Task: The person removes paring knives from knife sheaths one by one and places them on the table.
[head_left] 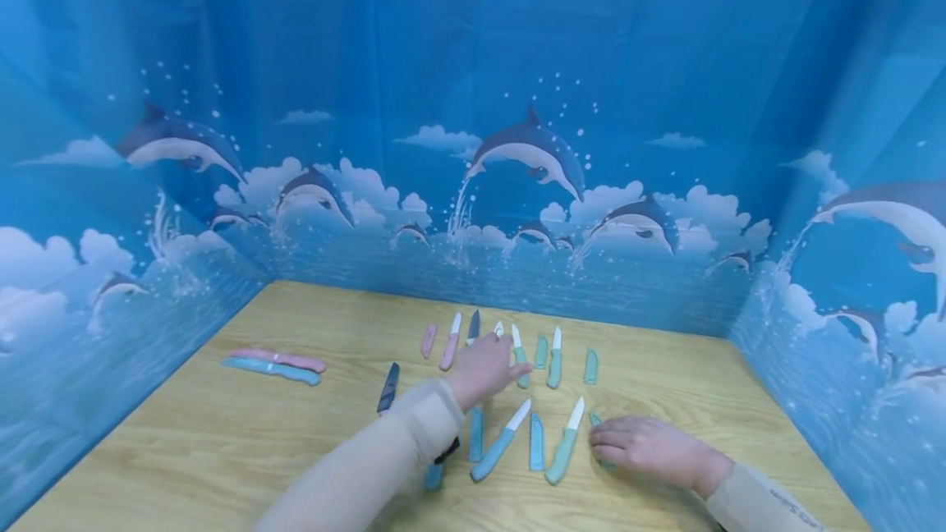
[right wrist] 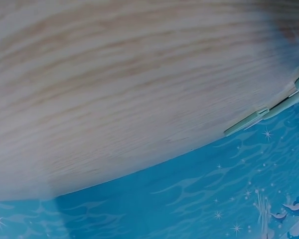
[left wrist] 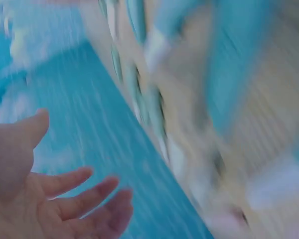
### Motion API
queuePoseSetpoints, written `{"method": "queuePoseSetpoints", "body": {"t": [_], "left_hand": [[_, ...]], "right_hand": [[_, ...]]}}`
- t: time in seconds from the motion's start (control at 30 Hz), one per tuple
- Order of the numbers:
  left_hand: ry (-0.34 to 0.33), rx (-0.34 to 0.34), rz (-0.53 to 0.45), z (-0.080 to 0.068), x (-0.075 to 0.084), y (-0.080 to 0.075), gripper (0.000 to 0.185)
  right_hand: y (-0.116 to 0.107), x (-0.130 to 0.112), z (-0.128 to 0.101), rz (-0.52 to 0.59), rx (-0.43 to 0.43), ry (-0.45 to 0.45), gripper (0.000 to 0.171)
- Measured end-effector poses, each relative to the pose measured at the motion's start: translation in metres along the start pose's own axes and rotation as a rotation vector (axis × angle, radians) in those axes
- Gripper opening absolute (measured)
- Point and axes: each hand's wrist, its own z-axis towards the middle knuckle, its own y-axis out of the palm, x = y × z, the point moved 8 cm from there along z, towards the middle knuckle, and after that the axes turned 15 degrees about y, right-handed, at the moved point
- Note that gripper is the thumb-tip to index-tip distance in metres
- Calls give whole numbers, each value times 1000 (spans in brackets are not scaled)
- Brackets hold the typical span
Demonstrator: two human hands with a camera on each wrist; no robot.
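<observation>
My left hand [head_left: 480, 368] is over the back row of knives, fingers spread and nothing between them in the left wrist view. Around it lie a pink knife [head_left: 450, 343], a dark-bladed knife [head_left: 474, 325] and a green knife [head_left: 518, 351], with a white blade tip [head_left: 498, 328] just past the fingers. My right hand [head_left: 654, 448] rests over a green sheath [head_left: 595, 419], mostly hidden beneath its fingers. Left of it are a green-handled knife [head_left: 565, 451], a blue sheath [head_left: 536, 442] and a blue-handled knife [head_left: 497, 451]. The right wrist view lacks the hand.
A pink knife [head_left: 299, 361] and a blue knife [head_left: 284, 372] lie side by side at the table's left. A pink sheath [head_left: 429, 341], a dark sheath [head_left: 388, 387] and green sheaths [head_left: 591, 366] lie among the knives. A dolphin-print curtain [head_left: 414, 105] borders the wooden table [head_left: 665, 368].
</observation>
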Motion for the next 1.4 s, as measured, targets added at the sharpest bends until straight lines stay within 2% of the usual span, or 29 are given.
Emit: {"method": "queuePoseSetpoints", "body": {"t": [0.13, 0.27, 0.37, 0.5, 0.63, 0.77, 0.93, 1.07, 1.17, 1.3, 1.4], "left_hand": [[-84, 115, -53, -13, -56, -24, 78], [-190, 168, -33, -31, -112, -40, 90], [-277, 164, -68, -50, -153, -40, 93], [-395, 119, -193, -82, -203, -32, 92], [-521, 89, -236, -112, -242, -26, 97], [-617, 88, -264, -138, -262, -25, 99], [-692, 117, -320, -158, -271, -21, 99], [-759, 136, -348, -165, -276, -15, 97], [-796, 113, -355, -166, -285, -7, 100], [-794, 78, -336, -166, -295, 3, 101], [-789, 89, -309, -167, -296, 3, 98]], "right_hand": [[1, 1, 0, 26, -33, 10, 35], [0, 2, -1, 46, -68, 19, 25], [0, 3, -2, 51, -86, 22, 27], [-2, 4, -1, 52, -95, 24, 34], [-3, 5, -1, 46, -88, 22, 34], [-3, 4, -1, 40, -57, 16, 26], [-1, 4, -1, 49, -51, 21, 28], [0, 4, -1, 50, -63, 37, 37], [1, 4, -1, 55, -68, 44, 39], [2, 2, 1, 69, -75, 48, 38], [2, 1, 3, 75, -78, 48, 37]]}}
